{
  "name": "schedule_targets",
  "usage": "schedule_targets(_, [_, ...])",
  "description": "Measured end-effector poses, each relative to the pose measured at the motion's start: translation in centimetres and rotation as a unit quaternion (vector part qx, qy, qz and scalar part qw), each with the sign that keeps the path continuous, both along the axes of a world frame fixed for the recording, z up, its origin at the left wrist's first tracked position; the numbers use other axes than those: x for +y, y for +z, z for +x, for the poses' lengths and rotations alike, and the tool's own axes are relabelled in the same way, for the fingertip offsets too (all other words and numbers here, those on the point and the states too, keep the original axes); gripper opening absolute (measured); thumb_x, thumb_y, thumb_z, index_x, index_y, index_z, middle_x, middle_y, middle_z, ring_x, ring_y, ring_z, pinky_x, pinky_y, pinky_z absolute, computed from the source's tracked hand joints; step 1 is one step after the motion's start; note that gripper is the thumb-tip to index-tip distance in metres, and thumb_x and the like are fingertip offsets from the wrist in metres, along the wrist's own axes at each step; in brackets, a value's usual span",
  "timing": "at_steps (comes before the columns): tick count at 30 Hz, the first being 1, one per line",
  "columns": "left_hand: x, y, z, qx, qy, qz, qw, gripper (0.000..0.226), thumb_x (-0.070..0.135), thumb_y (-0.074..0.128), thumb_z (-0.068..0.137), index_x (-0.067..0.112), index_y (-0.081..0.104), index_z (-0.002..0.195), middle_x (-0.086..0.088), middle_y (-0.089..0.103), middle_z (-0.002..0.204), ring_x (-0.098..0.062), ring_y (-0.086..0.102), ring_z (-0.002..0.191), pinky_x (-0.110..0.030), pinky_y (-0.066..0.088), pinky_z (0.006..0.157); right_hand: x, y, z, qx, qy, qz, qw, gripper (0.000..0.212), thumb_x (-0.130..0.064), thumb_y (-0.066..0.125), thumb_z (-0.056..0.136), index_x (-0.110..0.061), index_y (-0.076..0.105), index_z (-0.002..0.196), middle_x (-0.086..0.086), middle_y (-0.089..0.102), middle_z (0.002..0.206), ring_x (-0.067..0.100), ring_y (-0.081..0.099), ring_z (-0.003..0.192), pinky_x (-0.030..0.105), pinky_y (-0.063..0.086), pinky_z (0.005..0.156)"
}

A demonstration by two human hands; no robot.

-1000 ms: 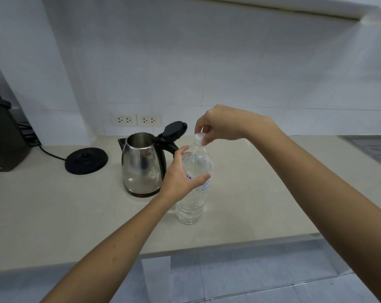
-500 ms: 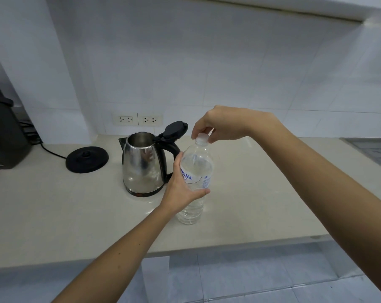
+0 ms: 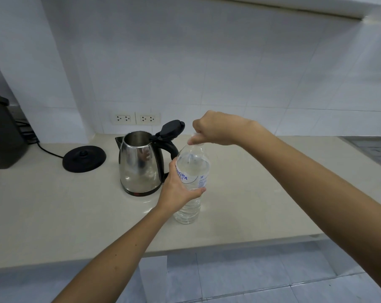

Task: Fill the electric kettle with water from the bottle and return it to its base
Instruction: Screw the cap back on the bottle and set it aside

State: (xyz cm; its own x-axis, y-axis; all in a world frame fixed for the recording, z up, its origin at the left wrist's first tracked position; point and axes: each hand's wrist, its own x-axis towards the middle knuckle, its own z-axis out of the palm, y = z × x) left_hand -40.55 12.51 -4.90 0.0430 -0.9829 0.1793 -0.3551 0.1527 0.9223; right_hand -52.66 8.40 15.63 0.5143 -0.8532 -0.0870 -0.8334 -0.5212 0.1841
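Note:
A clear plastic water bottle (image 3: 191, 171) stands upright on the beige counter (image 3: 261, 193). My left hand (image 3: 176, 189) grips it around the labelled middle. My right hand (image 3: 215, 127) is closed over the bottle's top, its fingers pinched on the cap, which is mostly hidden. Just left of the bottle stands the steel electric kettle (image 3: 139, 167) with its black lid (image 3: 172, 127) flipped open. The kettle's round black base (image 3: 84, 158) lies on the counter further left, apart from the kettle.
A black appliance (image 3: 1, 136) sits at the far left with a cord running to the base. Two wall sockets (image 3: 136, 118) are behind the kettle. A stovetop edge (image 3: 375, 149) shows at the far right. The counter's front edge runs below my forearms.
My right hand has turned at the wrist on the cap and now covers it. The left hand has slid slightly lower on the bottle, which stays in place.

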Motion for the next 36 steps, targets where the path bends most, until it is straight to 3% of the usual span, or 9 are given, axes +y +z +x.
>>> schedule_targets(3, [0.1,0.0,0.0,-0.003,-0.004,-0.005,1.0,0.113,0.047,0.087,0.05,0.047,0.016,0.138,0.015,0.047,0.131,-0.008,0.05,0.118,-0.024,0.041,0.093,0.0,-0.8,-0.2,0.011,0.008,-0.075,0.997,0.059,-0.063,0.036,0.091,-0.008,0.05,0.074,0.002,0.042,0.065,0.02,0.043,0.058,0.028,0.026,0.048])
schedule_targets(6, [-0.1,0.0,0.2,0.001,-0.011,-0.005,1.0,0.115,0.047,0.087,0.051,0.045,0.015,0.14,0.017,0.047,0.13,-0.007,0.049,0.118,-0.023,0.04,0.093,-0.3,0.2,-1.2,-0.093,0.031,0.055,0.994,0.04,-0.057,0.053,0.087,-0.021,0.061,0.101,-0.007,0.057,0.081,0.019,0.055,0.082,0.029,0.039,0.063])
schedule_targets(9, [-0.1,0.0,0.2,-0.002,-0.009,-0.003,1.0,0.114,0.044,0.089,0.053,0.046,0.015,0.14,0.017,0.044,0.128,-0.007,0.047,0.116,-0.022,0.038,0.093,-0.3,0.8,-1.5,-0.1,0.06,0.1,0.988,0.031,-0.035,0.063,0.088,-0.032,0.059,0.118,-0.015,0.057,0.088,0.013,0.055,0.089,0.028,0.041,0.073])
schedule_targets(19, [-0.3,-0.4,0.1,0.015,-0.006,-0.012,1.0,0.112,0.043,0.089,0.053,0.045,0.017,0.138,0.019,0.044,0.128,-0.004,0.047,0.118,-0.021,0.038,0.095,-0.7,-1.2,-1.1,-0.121,0.007,0.072,0.99,0.037,-0.049,0.052,0.091,-0.015,0.051,0.107,-0.001,0.049,0.087,0.017,0.052,0.074,0.03,0.035,0.056])
schedule_targets(23, [-0.1,-0.4,0.1,0.019,-0.006,-0.019,1.0,0.109,0.048,0.087,0.051,0.052,0.017,0.134,0.044,0.037,0.119,0.015,0.041,0.109,-0.008,0.033,0.087,-0.6,-1.9,-1.1,-0.15,0.007,0.055,0.987,0.045,-0.053,0.052,0.09,-0.012,0.051,0.11,0.004,0.052,0.093,0.025,0.053,0.084,0.033,0.039,0.062])
schedule_targets(26, [-0.1,-0.5,0.3,0.027,-0.013,-0.029,0.999,0.111,0.047,0.088,0.053,0.05,0.016,0.138,0.058,0.027,0.119,0.03,0.033,0.113,-0.006,0.03,0.09,-0.3,-3.2,-1.7,-0.245,0.01,0.04,0.969,0.04,-0.052,0.056,0.088,-0.017,0.055,0.108,-0.005,0.053,0.078,0.019,0.053,0.078,0.027,0.036,0.057])
schedule_targets(29, [0.0,-1.1,0.2,0.036,-0.025,-0.03,0.999,0.117,0.044,0.09,0.055,0.053,0.013,0.142,0.053,0.023,0.131,0.025,0.027,0.126,-0.005,0.029,0.096,0.2,-5.1,-2.6,-0.354,0.01,0.02,0.935,0.035,-0.051,0.058,0.087,-0.022,0.059,0.106,-0.012,0.054,0.078,0.005,0.052,0.074,0.021,0.038,0.06])
schedule_targets(32, [0.5,-2.6,0.1,0.028,-0.03,-0.015,0.999,0.122,0.042,0.091,0.054,0.055,0.009,0.144,0.045,0.025,0.14,0.022,0.028,0.129,0.005,0.028,0.092,0.4,-6.8,-3.3,-0.418,0.025,0.035,0.907,0.036,-0.05,0.056,0.088,-0.025,0.059,0.114,-0.009,0.058,0.1,0.006,0.055,0.089,0.015,0.038,0.072])
schedule_targets(36, [1.3,-5.0,0.3,0.015,-0.016,0.034,0.999,0.11,0.041,0.089,0.056,0.043,0.022,0.144,0.025,0.044,0.139,0.005,0.044,0.125,-0.004,0.034,0.089,0.7,-9.0,-3.7,-0.47,0.029,0.095,0.877,0.041,-0.045,0.05,0.094,-0.027,0.051,0.13,-0.011,0.058,0.122,0.004,0.053,0.111,0.018,0.04,0.086])
